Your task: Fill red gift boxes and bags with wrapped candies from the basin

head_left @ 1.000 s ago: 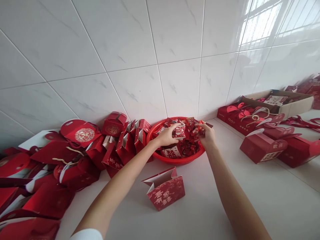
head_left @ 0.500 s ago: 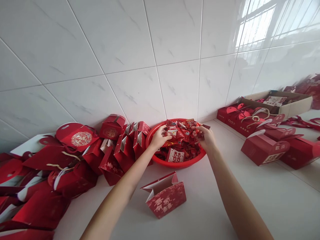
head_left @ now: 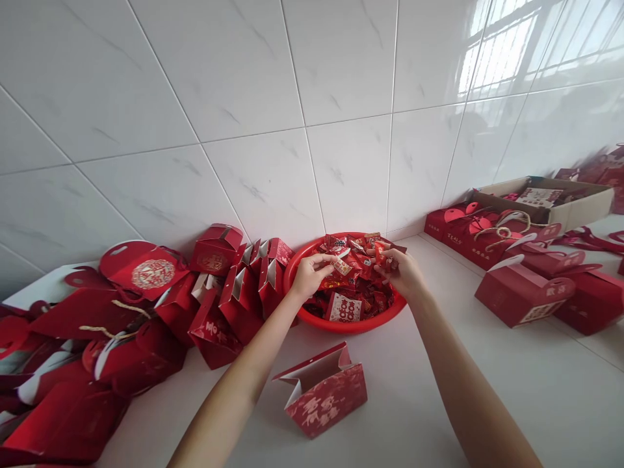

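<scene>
A red plastic basin (head_left: 358, 325) full of small wrapped candies (head_left: 359, 265) stands against the wall. Over its left side, my left hand (head_left: 311, 276) pinches a small white-and-red candy packet (head_left: 342, 265). My right hand (head_left: 403, 270) is closed on a red candy packet (head_left: 379, 251) above the basin's right side; its fingers partly cover it. A white packet with red printed characters (head_left: 345, 308) lies on the candies at the front. Between my forearms, a red paper gift box (head_left: 331, 403) stands with its top open on the white surface.
Several red gift boxes crowd the left, some upright with open tops (head_left: 238, 299), others heaped with rope handles (head_left: 117, 325). At right are folded-shut red boxes (head_left: 521, 292), a red carton (head_left: 458, 240) and a cardboard box (head_left: 582, 205). A tiled wall (head_left: 346, 169) rises behind.
My left hand has tilted the white-and-red packet and drawn it slightly down. The right hand has shifted a little down and right, bringing up a red packet. The view has moved slightly.
</scene>
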The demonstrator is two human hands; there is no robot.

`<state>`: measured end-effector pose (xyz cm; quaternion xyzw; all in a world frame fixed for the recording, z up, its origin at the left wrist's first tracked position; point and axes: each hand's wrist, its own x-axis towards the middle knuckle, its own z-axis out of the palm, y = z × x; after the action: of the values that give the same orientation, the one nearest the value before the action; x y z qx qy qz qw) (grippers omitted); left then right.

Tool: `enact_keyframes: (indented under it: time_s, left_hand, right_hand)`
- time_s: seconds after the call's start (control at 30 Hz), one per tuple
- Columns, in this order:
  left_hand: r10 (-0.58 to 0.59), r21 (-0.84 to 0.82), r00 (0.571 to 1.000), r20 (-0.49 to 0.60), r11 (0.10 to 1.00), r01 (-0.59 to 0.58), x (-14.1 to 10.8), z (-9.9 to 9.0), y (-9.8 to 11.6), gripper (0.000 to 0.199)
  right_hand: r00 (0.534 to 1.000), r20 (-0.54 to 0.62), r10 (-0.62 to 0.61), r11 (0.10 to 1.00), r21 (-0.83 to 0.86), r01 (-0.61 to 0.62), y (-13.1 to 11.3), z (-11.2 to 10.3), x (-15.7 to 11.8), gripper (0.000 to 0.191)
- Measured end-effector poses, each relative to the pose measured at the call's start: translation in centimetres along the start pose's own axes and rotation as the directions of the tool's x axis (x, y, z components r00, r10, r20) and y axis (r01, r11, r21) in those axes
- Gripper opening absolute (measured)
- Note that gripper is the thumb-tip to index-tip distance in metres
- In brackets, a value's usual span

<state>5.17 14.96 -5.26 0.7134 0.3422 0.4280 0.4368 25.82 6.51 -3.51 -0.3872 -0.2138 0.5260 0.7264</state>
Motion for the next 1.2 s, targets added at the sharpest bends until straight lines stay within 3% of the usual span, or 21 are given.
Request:
enact_keyframes:
  time_s: [0.2, 0.37, 0.53, 0.6, 0.7, 0.8, 0.87, 0.93, 1.07, 1.2]
  left_hand:
    - [0.008, -0.009, 0.998, 0.060, 1.000, -0.008, -0.2, 0.6, 0.9, 0.022]
    - [0.028, -0.051, 0.989, 0.146, 0.998, -0.021, 0.0, 2.0, 2.0, 0.022]
    - [0.054, -0.136, 0.986, 0.156, 0.990, -0.033, 0.1, 3.1, 3.1, 0.033]
    - [0.050, -0.071, 0.980, 0.192, 0.997, -0.036, 0.1, 3.3, 3.2, 0.033]
    - [0.023, 0.263, 0.910, 0.413, 0.954, -0.144, 0.1, 4.0, 2.9, 0.027]
    - [-0.108, 0.551, 0.752, 0.650, 0.749, -0.368, 0.2, 5.3, 2.6, 0.029]
    - [-0.196, 0.635, 0.688, 0.698, 0.614, -0.469, 0.3, 6.2, 2.5, 0.035]
    - [-0.240, 0.669, 0.665, 0.707, 0.534, -0.517, 0.5, 6.8, 2.6, 0.040]
    - [-0.274, 0.669, 0.625, 0.731, 0.465, -0.580, 0.5, 7.4, 3.2, 0.044]
    - [-0.323, 0.694, 0.615, 0.720, 0.378, -0.613, 0.3, 7.7, 3.8, 0.043]
  right_hand:
    - [0.985, 0.172, -0.030, 0.978, -0.198, 0.065, 0.6, -0.1, -0.1, 0.027]
    - [0.968, 0.248, -0.039, 0.928, -0.350, 0.127, 0.9, -0.1, -0.2, 0.035]
    - [0.970, 0.242, -0.018, 0.961, -0.265, 0.084, 0.6, -0.3, -0.2, 0.038]
    - [0.980, 0.191, -0.048, 0.984, -0.159, 0.079, 0.4, -0.4, 0.0, 0.033]
    - [0.998, 0.033, -0.055, 0.998, -0.019, 0.055, 0.1, -0.3, 0.2, 0.030]
    - [0.998, -0.062, -0.029, 0.999, 0.038, 0.031, -0.1, -0.2, 0.3, 0.033]
    - [0.996, -0.094, -0.009, 0.999, 0.046, 0.013, -0.2, 0.0, 0.2, 0.030]
    - [0.994, -0.113, 0.006, 0.999, 0.055, 0.001, -0.2, 0.0, 0.2, 0.028]
    - [0.996, -0.091, -0.005, 0.999, 0.039, 0.008, -0.1, -0.1, 0.3, 0.029]
    - [0.994, -0.107, -0.018, 1.000, 0.019, 0.020, 0.2, -0.4, 0.5, 0.028]
